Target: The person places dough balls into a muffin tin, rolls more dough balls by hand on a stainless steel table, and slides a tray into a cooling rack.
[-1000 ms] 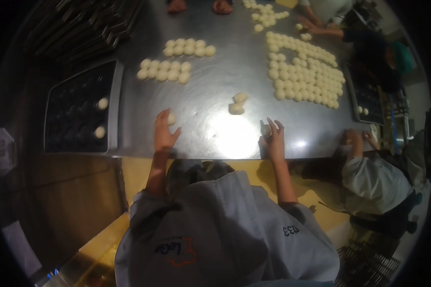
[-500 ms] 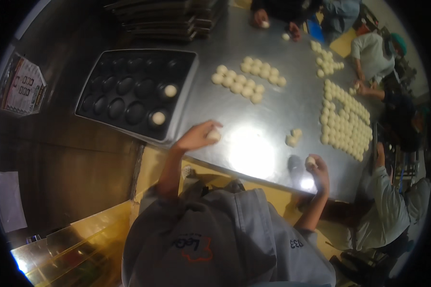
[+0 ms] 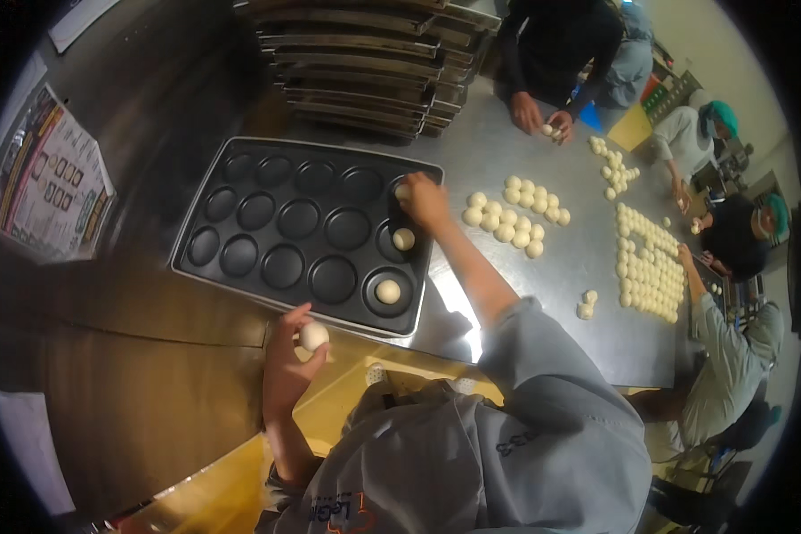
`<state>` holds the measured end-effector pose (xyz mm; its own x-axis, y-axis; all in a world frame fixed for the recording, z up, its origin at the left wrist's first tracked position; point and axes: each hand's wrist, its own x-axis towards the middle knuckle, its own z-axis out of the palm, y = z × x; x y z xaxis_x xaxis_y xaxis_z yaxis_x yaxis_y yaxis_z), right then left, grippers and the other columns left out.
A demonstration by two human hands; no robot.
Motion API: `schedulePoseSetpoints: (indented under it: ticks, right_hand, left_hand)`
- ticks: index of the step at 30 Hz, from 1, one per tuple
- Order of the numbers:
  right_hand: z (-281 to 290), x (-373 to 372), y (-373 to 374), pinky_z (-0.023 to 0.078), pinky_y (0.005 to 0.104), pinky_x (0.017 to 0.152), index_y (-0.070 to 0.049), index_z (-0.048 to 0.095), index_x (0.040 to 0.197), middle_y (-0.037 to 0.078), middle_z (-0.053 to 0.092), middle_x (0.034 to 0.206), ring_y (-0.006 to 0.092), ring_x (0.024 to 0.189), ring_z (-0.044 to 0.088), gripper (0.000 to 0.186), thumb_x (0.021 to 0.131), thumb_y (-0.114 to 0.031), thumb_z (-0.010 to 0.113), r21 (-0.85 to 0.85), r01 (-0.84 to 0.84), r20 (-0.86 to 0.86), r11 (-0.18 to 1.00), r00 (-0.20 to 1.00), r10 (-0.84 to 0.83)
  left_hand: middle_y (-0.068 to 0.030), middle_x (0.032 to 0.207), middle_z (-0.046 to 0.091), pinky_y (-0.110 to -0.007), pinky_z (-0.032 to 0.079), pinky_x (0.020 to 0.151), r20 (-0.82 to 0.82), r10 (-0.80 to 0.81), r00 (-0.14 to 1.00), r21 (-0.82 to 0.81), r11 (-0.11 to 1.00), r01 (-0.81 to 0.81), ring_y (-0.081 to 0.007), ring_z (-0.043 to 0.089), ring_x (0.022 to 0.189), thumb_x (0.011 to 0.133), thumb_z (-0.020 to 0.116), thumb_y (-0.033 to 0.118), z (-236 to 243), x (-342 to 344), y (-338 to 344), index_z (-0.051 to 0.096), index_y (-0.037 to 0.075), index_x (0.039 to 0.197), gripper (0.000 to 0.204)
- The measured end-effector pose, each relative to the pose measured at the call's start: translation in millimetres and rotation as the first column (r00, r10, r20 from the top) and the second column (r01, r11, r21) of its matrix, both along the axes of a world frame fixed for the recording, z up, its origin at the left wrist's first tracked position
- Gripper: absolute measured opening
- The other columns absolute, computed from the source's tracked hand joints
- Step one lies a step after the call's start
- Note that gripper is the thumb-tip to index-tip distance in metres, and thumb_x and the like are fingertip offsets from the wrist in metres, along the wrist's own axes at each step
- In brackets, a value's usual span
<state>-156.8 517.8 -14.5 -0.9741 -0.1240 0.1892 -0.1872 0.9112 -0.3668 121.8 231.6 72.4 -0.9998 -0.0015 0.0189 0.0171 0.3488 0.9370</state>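
A black baking tray with rows of round cups lies at the left end of the steel table. Two of its right-hand cups hold a pale dough ball each, one in the near corner and one dough ball behind it. My right hand reaches over the tray's far right cup, fingers closed on another dough ball, partly hidden by the fingers. In front of the tray's near edge, my left hand grips a dough ball between thumb and fingers.
Stacked metal trays stand behind the baking tray. Grouped dough balls sit right of it, with a large block of dough balls farther right. Co-workers stand around the table; one person's hands handle dough at the back.
My right hand has swung from the table's right side across to the tray with its dough ball. My left hand, still holding one, has moved left and nearer me. The view has shifted.
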Motion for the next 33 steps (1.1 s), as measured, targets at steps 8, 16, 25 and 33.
schedulePoseSetpoints:
  ticks: [8,16,25,33]
  right_hand:
    - [-11,73,12,0.032,0.0582,0.106,-0.018,0.055,0.134,0.013,0.051,0.135,0.034,0.13,0.047,0.058,0.082,-0.032,0.076,0.021,0.207,-0.328,0.978,0.925,-0.189]
    - [-123,338,224,0.045,0.0515,0.099,-0.011,0.058,0.129,0.019,0.049,0.135,0.0372,0.124,0.048,0.055,0.08,-0.023,0.079,-0.229,0.93,0.24,0.286,0.339,-0.91]
    - [-127,307,410,0.05,0.0464,0.099,-0.003,0.046,0.141,0.03,0.056,0.132,0.0439,0.117,0.061,0.076,0.08,-0.034,0.079,-0.543,0.8,0.178,0.255,0.407,-0.896]
    - [-86,318,405,0.054,0.04,0.077,-0.007,0.055,0.117,0.016,0.068,0.097,0.0294,0.087,0.069,0.046,0.078,-0.021,0.076,-0.767,0.587,0.359,0.26,0.728,-0.584]
  left_hand:
    - [-0.0176,0.125,0.059,-0.045,0.048,0.1,-0.113,-0.101,0.988,-0.492,0.87,0.032,-0.0373,0.058,0.115,0.078,0.074,0.006,-76,-117,27,0.054,0.005,0.136,0.061]
    - [-0.0225,0.137,0.053,-0.048,0.039,0.11,-0.226,-0.205,0.952,-0.599,0.8,0.031,-0.0413,0.048,0.129,0.08,0.073,0.012,-100,-115,35,0.049,0.004,0.145,0.07]
    - [-0.0141,0.134,0.056,-0.042,0.047,0.101,-0.515,-0.003,0.857,-0.134,0.988,-0.077,-0.0292,0.055,0.123,0.092,0.061,0.003,-27,-98,196,0.052,0.001,0.134,0.043]
    - [-0.0162,0.141,0.047,-0.04,0.048,0.1,-0.075,-0.63,0.773,-0.032,0.776,0.63,-0.0274,0.05,0.128,0.084,0.071,0.0,-104,-23,476,0.04,0.005,0.148,0.071]
